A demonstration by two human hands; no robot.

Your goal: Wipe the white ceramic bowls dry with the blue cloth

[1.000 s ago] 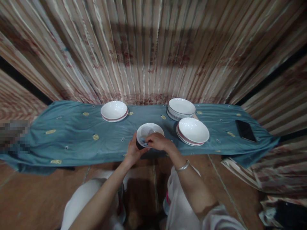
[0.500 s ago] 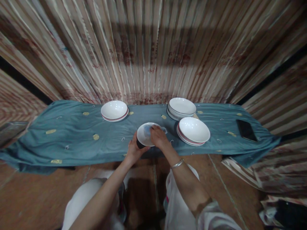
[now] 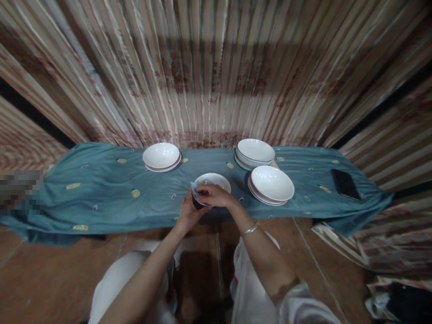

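A white bowl (image 3: 218,179) is held at the near middle of the cloth-covered table. My left hand (image 3: 189,211) grips it by its near left rim, thumb along the front edge. Over the bowl's near left side, my right hand (image 3: 212,195) presses a small light-blue cloth (image 3: 195,186) against the rim, its fingers closed on it. The right hand hides part of the bowl's inside. A silver bangle circles the right wrist.
A teal tablecloth (image 3: 111,193) covers the long narrow table. White bowls (image 3: 161,155) are stacked at back left, dark-rimmed white dishes (image 3: 255,150) at back right, and more bowls (image 3: 272,183) nearer on the right. A black phone (image 3: 345,183) lies far right. Pleated curtains (image 3: 212,76) hang behind.
My right hand has moved left across the bowl, carrying the cloth from its inside to the near left rim. My left hand keeps its hold on the bowl.
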